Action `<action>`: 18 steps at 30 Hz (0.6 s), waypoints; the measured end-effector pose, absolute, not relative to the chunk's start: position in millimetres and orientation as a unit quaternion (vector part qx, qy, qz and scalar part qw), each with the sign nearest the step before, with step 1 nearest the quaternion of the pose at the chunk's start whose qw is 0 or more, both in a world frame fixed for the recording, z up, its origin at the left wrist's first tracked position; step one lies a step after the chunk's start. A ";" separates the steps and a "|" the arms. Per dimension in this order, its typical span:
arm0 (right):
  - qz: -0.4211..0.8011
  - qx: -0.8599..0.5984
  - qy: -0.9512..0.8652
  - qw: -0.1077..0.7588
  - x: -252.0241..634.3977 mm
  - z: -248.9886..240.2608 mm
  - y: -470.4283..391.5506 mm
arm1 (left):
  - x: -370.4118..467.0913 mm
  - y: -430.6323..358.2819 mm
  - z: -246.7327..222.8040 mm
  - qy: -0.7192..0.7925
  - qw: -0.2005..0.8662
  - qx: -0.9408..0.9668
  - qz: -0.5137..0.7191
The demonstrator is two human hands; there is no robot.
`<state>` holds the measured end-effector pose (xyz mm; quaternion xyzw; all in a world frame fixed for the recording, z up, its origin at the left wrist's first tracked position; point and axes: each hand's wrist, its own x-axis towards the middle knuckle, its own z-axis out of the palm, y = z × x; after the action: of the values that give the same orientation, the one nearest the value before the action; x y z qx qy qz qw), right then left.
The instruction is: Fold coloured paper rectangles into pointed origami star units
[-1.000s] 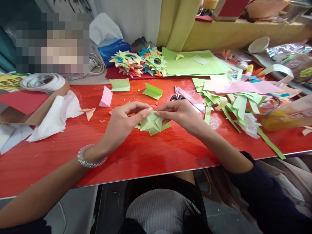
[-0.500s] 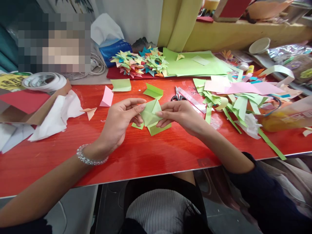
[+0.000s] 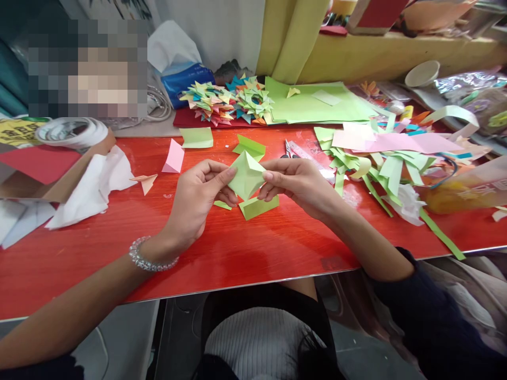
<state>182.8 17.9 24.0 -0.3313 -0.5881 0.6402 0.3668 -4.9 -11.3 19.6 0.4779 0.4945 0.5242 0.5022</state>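
Note:
A creased light green paper square (image 3: 246,175) is held above the table, turned so one corner points up. My left hand (image 3: 200,192) pinches its left corner between thumb and fingers. At the opposite corner my right hand (image 3: 295,182) grips it the same way. Under and behind the hands lie folded green papers (image 3: 259,207), one of them (image 3: 253,148) just beyond the square. Further left are a folded pink paper (image 3: 173,156) and another green sheet (image 3: 197,138). Behind my right hand, scissors (image 3: 289,149) are partly hidden.
Folded paper star rings (image 3: 209,103) stand at the back beside large green sheets (image 3: 317,105). Paper strips (image 3: 396,169) crowd the right side. A cardboard box (image 3: 55,184), crumpled tissue (image 3: 95,179) and an orange folded piece (image 3: 146,183) lie left. A person sits at the far left.
The green paper has been spread wider, from a partly folded shape to a flatter diamond. My right hand has moved slightly right and now holds the right corner.

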 end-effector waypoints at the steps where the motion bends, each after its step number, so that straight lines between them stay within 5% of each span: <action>1: 0.644 -0.332 -0.585 0.364 182.4 24.6 17.3 | -4.7 -11.5 19.9 0.495 0.501 0.476 0.527; 18: 0.612 -0.366 -0.563 0.418 182.2 19.7 18.1 | -6.1 -10.9 21.0 0.463 0.532 0.492 0.510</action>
<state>182.2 18.1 19.7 -0.3658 -0.5634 0.6116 0.4181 -6.1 -10.9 21.0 0.4923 0.4629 0.5102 0.5320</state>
